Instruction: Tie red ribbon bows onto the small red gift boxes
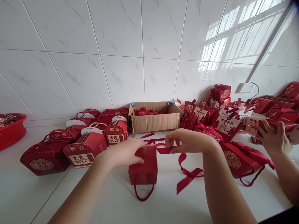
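Note:
A small red gift box with a red cord handle stands on the white table in front of me. My left hand rests closed on the box's top left edge. My right hand pinches a red ribbon just above and right of the box. The ribbon trails down onto the table and ends in a loose tail at the right.
A cardboard carton of red ribbons sits behind the box against the tiled wall. Finished red gift boxes crowd the left, more red boxes the right. A red basin stands far left. Another person's hand works at the right edge.

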`<state>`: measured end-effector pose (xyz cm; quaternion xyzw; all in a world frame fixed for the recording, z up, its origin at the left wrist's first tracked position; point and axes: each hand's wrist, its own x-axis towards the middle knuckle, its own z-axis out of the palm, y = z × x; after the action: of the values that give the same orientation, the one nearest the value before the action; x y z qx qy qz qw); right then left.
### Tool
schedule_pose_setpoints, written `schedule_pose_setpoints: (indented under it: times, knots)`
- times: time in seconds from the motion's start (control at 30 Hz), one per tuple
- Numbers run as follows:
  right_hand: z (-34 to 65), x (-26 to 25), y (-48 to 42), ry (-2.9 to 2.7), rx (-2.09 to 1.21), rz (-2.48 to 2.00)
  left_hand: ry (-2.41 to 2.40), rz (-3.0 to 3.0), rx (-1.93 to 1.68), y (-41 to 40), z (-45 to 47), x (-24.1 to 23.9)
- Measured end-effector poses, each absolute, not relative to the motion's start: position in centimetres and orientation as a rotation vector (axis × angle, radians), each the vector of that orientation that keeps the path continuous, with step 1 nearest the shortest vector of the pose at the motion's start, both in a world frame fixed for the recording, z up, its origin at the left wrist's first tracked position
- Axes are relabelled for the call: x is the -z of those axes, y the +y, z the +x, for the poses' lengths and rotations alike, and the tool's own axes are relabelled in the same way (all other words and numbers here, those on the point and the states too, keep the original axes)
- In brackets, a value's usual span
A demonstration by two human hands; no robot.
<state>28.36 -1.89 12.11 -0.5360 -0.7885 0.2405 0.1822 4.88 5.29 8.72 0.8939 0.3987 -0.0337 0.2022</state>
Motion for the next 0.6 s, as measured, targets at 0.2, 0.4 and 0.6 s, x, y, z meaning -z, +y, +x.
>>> schedule_pose_setpoints:
  times: [0.2,0.4,0.6]
  knots:
    - [29.6,-10.8,-1.1,-2.279,-0.684,-1.335,1.112,2.498,0.106,5.3,4.9,-8.8]
    - [30.0,-7.3,-0.1,-2.041,-0.463,-0.952,1.113,2.486,0.107,5.3,4.9,-8.8]
    - [30.2,-8.7,0.8,-2.26,-0.674,-1.013,1.136,2.469,0.092,5.1,4.9,-8.9]
